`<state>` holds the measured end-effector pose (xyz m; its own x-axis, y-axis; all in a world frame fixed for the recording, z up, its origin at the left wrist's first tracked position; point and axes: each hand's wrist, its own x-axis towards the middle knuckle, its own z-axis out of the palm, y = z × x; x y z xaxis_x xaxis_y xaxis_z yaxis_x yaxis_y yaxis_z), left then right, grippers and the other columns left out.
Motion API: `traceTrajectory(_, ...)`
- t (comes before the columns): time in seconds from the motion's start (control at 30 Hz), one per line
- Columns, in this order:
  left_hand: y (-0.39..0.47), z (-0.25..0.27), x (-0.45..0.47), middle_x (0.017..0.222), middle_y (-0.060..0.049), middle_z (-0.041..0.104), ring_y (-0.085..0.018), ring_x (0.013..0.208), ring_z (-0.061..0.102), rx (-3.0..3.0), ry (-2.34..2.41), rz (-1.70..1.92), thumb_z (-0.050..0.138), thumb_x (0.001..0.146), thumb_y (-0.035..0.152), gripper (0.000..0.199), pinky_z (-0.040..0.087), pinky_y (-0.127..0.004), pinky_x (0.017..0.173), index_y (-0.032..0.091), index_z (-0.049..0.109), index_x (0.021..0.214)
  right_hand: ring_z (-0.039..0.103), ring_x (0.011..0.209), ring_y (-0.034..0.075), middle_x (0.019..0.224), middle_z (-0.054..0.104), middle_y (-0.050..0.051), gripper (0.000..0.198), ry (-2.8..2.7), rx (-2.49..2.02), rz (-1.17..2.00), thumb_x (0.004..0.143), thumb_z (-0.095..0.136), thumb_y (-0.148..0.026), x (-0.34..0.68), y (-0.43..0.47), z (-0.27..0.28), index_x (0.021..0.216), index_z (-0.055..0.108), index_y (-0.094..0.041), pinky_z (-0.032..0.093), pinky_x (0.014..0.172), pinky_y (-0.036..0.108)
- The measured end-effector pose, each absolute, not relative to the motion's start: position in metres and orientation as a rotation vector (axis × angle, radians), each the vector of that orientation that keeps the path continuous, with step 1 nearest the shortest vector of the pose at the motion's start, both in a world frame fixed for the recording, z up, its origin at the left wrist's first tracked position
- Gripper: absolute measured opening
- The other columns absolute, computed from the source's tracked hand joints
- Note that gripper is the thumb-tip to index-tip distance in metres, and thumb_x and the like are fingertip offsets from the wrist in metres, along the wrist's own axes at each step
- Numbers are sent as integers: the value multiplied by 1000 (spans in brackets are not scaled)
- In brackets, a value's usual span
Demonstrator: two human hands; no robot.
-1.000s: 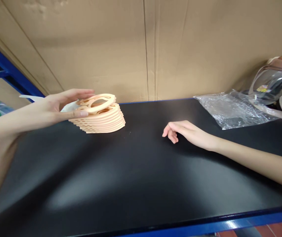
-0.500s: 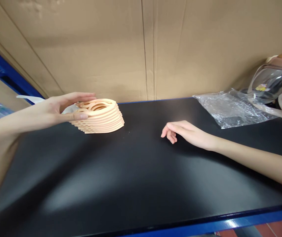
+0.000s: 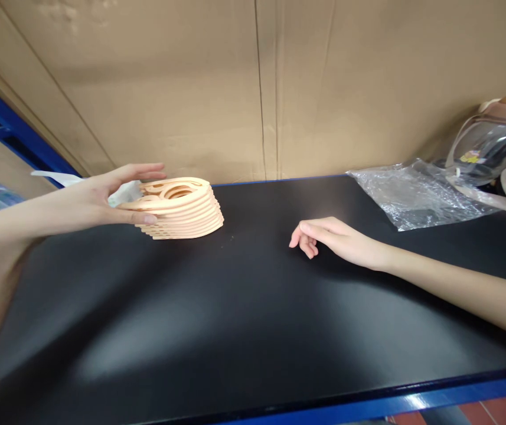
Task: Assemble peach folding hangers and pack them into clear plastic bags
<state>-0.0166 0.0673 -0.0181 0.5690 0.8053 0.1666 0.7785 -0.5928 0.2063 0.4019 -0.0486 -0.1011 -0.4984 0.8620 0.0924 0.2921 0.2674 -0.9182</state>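
Observation:
A neat stack of flat peach-coloured pieces with curved cut-outs sits at the back left of the black tabletop. My left hand is at its left end, fingers and thumb spread apart. The thumb lies along the near side of the stack, while the fingers are raised over its far side; I cannot tell how firmly the thumb touches. My right hand rests to the right of the stack, well apart from it. Its fingers are loosely curled, thumb against the index finger, and nothing shows in them.
Crumpled clear plastic lies at the back right, beside a transparent bottle with a strap. Behind the table stands a brown cardboard wall. A blue metal frame rises on the left, and white film shows behind my left hand.
My left hand has shifted slightly left, its fingers lifting and drawing back from the stack's top while the thumb has dropped lower along the near side. My right hand has stayed still.

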Motion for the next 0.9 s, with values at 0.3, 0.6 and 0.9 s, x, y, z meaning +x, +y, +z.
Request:
traceTrajectory(0.3, 61, -15, -10, 134, 3, 59, -24, 119, 58, 2735, 1480, 338, 60, 59, 80, 92, 44, -42, 90, 39, 39, 138, 53, 64, 13, 64, 54, -1, 46, -1941, -1042, 1215, 97, 37, -51, 402, -49, -101, 87, 64, -17, 39, 65, 28)
traceTrajectory(0.6, 58, -13, -5, 127, 6, 64, -23, 121, 56, 2828, 1345, 392, 62, 67, 72, 79, 44, -44, 96, 40, 41, 136, 53, 64, 13, 64, 55, 0, 46, -1949, -1050, 1210, 97, 36, -52, 402, -49, -102, 88, 65, -17, 40, 65, 29)
traceTrajectory(0.9, 47, -9, 9, 151, 1, 39, -37, 134, 39, 2670, 1472, 528, 64, 52, 80, 114, 28, -56, 110, 31, 27, 147, 53, 65, 13, 64, 54, -1, 46, -1946, -1049, 1216, 97, 37, -52, 402, -49, -101, 87, 64, -16, 40, 66, 28)
